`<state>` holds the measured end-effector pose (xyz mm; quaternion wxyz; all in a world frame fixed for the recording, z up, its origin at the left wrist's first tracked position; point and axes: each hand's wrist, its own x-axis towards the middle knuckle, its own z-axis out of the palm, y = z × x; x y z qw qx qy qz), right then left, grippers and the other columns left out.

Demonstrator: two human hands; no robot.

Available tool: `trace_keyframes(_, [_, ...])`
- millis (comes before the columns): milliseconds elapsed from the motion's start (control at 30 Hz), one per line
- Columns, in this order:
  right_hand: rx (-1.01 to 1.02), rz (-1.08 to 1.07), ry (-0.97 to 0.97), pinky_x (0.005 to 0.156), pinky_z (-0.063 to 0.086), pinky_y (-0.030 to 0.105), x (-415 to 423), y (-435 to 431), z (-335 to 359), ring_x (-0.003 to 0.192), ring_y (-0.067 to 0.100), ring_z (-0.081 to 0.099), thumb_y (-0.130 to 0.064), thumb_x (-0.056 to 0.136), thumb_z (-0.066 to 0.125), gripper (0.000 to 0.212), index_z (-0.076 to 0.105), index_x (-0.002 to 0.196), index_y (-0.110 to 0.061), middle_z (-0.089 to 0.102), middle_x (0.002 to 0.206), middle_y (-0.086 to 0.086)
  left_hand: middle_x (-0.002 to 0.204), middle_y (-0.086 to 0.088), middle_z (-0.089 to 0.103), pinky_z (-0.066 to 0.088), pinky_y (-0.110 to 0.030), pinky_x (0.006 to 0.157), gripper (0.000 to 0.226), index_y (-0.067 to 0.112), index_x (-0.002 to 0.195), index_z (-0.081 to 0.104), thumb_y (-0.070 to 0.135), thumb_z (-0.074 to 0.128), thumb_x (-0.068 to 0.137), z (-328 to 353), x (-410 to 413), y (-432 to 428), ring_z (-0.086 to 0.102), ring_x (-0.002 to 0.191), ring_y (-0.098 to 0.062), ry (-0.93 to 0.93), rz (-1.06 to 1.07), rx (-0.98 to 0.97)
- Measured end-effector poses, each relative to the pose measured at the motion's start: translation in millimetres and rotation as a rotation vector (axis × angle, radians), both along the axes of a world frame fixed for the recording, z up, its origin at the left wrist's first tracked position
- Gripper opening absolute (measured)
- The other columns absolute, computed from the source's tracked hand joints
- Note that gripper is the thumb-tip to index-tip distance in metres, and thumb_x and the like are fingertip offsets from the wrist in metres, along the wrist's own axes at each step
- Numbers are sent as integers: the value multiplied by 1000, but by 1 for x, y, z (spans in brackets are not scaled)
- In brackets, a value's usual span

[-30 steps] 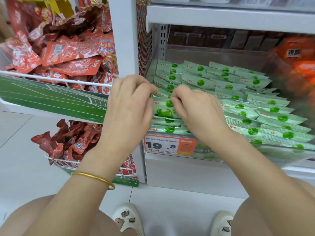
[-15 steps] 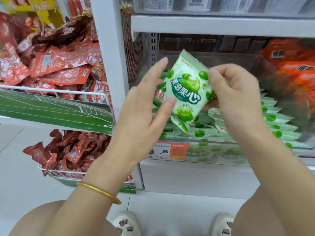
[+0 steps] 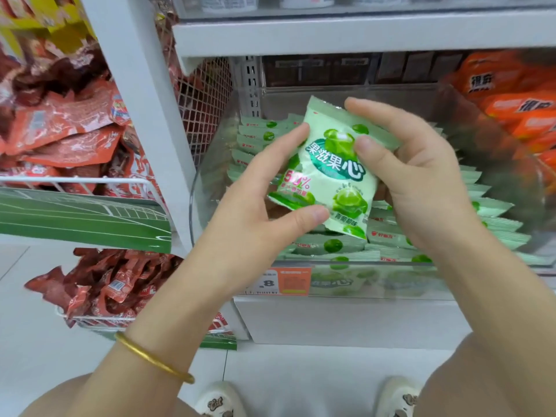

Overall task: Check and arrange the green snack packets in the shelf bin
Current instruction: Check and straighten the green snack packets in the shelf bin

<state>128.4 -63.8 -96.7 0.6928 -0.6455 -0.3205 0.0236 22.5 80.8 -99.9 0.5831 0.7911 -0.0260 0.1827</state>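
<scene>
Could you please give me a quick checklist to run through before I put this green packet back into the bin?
1. Grip: the left hand and the right hand both hold the green snack packet above the clear bin: ok.
2. Printed front faces the camera and is readable: ok.
3. Tears or leaks on the front: none visible, ok.
4. Back and date stamp: hidden, cannot tell.
5. Free slot in the row below: covered by the hands, cannot tell.
6. Stacked packets on the right lie in even rows: ok.
</scene>
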Motion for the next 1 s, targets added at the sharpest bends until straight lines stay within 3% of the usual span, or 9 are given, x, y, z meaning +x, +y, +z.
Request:
trace_keyframes(167, [27,37,79,62,51,58,-4,-2,3,81,27,60,-10,96,49,28,60,116,-25,65,109,7,141,24,42,38,-39,108,76,39,136,38,14,70,72,-2,1,2,37,130,8,7,-12,20])
trace_keyframes(333, [42,45,173,53,54,46,-6,-3,6,70,27,60,-10,96,47,28,62,113,-27,69,90,2,143,26,38,36,-39,110,76,43,135,35,14,67,73,-2,2,3,35,132,7,-1,-7,82])
trace_keyframes(434, [36,36,184,45,55,35,-8,-4,7,63,18,65,-7,95,48,30,59,115,-27,68,91,1,131,26,40,34,-29,109,71,40,138,35,23,64,75,-6,1,3,38,125,6,-11,100,270])
trace_keyframes(500, [16,22,167,42,52,26,-9,-4,7,60,11,67,-4,95,49,35,55,118,-30,66,103,2,125,11,45,31,-21,105,60,31,135,46,32,64,78,-5,1,4,41,119,-8,-92,270,568])
trace_keyframes(600, [23,29,172,47,54,24,-12,-2,7,68,12,69,-1,95,48,37,55,118,-28,57,125,4,122,-4,52,30,-28,98,41,17,122,62,34,61,85,-4,2,4,45,112,-23,-253,370,844])
trace_keyframes(700, [74,55,236,52,56,27,-15,-1,8,70,16,69,-7,96,47,25,58,116,-17,64,110,10,126,-2,54,35,-39,97,59,14,125,59,56,49,86,-3,1,-1,45,116,-24,-210,305,873])
trace_keyframes(767, [97,79,281,55,56,29,-15,-1,9,70,20,70,-16,97,46,22,58,114,-12,68,94,9,128,-2,54,36,-41,98,69,12,128,56,62,52,80,-4,1,-1,45,117,-25,-191,311,930])
trace_keyframes(867, [66,84,287,57,56,33,-13,-3,11,71,25,70,-38,94,44,36,60,112,-11,71,87,8,125,3,57,40,-44,92,50,16,126,57,45,57,86,-2,0,2,49,112,-22,-212,349,904])
trace_keyframes(1000, [-63,-105,60,68,51,33,-8,-6,12,79,9,60,-52,88,43,38,71,94,-27,63,87,-2,108,20,61,46,-38,87,35,28,123,60,40,50,91,5,-5,0,54,101,-6,-191,367,564])
